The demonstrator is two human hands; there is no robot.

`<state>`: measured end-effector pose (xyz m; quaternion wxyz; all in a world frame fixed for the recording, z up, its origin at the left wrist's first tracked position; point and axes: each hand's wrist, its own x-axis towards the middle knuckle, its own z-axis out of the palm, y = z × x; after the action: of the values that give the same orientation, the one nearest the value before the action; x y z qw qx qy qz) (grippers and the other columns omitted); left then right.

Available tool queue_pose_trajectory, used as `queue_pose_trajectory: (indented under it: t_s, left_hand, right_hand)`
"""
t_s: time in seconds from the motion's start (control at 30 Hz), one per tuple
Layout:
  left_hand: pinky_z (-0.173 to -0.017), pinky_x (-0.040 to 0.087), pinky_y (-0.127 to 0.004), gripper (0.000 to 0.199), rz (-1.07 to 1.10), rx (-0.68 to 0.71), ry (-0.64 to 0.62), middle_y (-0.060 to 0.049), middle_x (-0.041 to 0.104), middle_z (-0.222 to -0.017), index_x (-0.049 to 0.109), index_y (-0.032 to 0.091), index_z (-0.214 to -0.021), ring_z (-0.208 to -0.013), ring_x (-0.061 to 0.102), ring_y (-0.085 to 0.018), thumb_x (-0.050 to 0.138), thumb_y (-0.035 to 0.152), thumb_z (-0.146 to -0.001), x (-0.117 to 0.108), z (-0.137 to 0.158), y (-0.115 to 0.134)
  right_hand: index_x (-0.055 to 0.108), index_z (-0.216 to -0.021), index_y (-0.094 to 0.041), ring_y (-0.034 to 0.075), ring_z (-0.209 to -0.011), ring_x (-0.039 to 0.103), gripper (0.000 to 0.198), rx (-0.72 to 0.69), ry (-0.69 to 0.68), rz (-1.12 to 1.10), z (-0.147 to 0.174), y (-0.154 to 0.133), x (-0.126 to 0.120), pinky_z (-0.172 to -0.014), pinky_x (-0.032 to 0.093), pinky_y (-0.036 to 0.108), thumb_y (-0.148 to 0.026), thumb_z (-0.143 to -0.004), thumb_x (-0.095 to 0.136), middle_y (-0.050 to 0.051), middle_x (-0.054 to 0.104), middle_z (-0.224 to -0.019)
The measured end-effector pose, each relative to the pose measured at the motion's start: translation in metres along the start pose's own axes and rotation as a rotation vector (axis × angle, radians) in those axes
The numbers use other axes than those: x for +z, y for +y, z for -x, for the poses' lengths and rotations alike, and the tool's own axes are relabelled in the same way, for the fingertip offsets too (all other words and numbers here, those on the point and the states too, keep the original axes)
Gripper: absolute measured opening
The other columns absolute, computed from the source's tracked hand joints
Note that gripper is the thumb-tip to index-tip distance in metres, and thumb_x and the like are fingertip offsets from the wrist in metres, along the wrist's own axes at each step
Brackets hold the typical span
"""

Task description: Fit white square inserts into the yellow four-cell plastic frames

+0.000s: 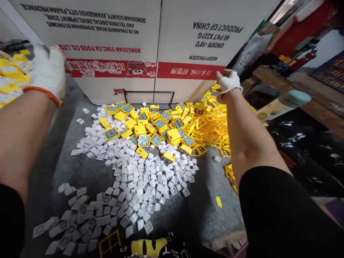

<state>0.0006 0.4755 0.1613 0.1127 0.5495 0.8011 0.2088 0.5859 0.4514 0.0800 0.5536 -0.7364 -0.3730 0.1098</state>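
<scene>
A large white cardboard carton [113, 84], printed with red bands and upside-down lettering, stands across the far side of the table. My left hand [47, 70], in a white knit glove with an orange cuff, grips its left side; part of the fingers is hidden. On the right side edge, my right hand [229, 82] holds the carton too, its glove leaving the fingertips bare. Right in front of the carton lie small yellow plastic cases [139, 129], some showing grey keypads or a green circuit board. White keycaps [137, 175] spread nearer to me.
Yellow open frames [206, 125] are heaped on the right, beside my right forearm. More yellow and white parts [12, 77] lie at the far left. A bottle with a pale green lid [285, 104] leans at right, near a wooden bench [298, 86]. Someone in red [313, 27] is behind.
</scene>
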Motion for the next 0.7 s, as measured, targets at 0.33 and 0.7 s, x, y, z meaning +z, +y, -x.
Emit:
queue_pose_trajectory:
  t_s: [0.33,0.7]
  left_hand:
    - [-0.155,0.036,-0.046,0.072,0.036,0.098,0.024,-0.011,0.041,-0.204,0.039,0.021,-0.145,-0.188,0.042,-0.023,0.02,0.084,-0.116,-0.003,0.005,0.0]
    - [-0.161,0.022,-0.055,0.08,0.092,0.029,0.095,0.006,0.048,-0.201,0.038,0.018,-0.186,-0.191,0.037,-0.028,0.026,0.067,-0.124,-0.005,0.023,0.015]
  right_hand:
    - [0.089,-0.127,-0.028,0.04,-0.141,0.079,0.035,-0.553,-0.45,0.437,0.097,-0.029,0.097,-0.13,0.061,0.061,-0.019,-0.096,0.076,0.013,0.089,-0.147]
    - [0.079,-0.163,-0.018,0.053,-0.158,0.068,0.062,-0.622,-0.674,0.882,0.13,-0.063,0.116,-0.138,0.053,0.077,-0.019,-0.102,0.072,0.027,0.07,-0.175]
